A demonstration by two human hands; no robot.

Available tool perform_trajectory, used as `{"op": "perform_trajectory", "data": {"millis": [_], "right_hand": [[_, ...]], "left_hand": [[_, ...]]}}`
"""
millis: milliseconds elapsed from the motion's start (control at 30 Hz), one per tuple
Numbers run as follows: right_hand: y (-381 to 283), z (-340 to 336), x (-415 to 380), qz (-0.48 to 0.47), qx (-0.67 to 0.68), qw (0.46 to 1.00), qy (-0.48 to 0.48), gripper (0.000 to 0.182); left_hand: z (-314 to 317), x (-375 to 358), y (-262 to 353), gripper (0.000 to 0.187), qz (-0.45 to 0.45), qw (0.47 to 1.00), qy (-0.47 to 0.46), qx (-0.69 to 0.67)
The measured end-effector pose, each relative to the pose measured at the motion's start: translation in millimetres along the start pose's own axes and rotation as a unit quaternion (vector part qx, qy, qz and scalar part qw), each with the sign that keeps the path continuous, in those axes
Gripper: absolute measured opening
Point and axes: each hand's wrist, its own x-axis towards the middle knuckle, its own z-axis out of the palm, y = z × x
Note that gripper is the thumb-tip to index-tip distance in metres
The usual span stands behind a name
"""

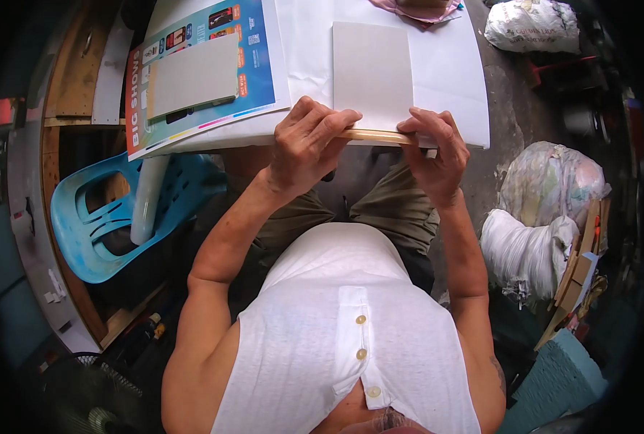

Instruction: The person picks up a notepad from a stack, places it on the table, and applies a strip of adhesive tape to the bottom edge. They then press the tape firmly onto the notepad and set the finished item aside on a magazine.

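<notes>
A flat grey rectangular pad point(372, 72) lies on the white-covered table point(307, 43), its near end at the table's front edge. Along that near end runs a narrow tan strip point(378, 136). My left hand point(309, 141) is closed at the strip's left end, thumb on top and fingers curled beneath. At the other end my right hand point(439, 148) grips it the same way, fingertips close to the pad's corner. Whether the strip is fixed to the pad I cannot tell. To the left, a similar grey pad point(194, 76) with a tan side rests on a printed poster point(260, 72).
A blue plastic chair point(83, 249) stands left under the table, with a white roll point(148, 199) leaning across it. On the right floor are a clear stuffed bag point(549, 177), a white bundle point(528, 242) and cardboard pieces point(578, 264). A pink cloth point(437, 13) lies at the table's far side.
</notes>
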Motion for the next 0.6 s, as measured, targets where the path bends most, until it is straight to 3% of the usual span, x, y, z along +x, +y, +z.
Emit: {"op": "perform_trajectory", "data": {"millis": [167, 600], "right_hand": [[-5.9, -3.2, 4.3, 0.048, -0.004, 0.998, -0.03, 0.06], [-7.6, -5.5, 7.1, 0.097, 0.008, 0.994, -0.048, 0.068]], "left_hand": [[-4.0, 8.0, 7.6, 0.048, -0.071, 0.997, -0.04, -0.004], [-4.0, 10.1, 6.8, 0.054, -0.083, 0.995, -0.041, -0.019]]}}
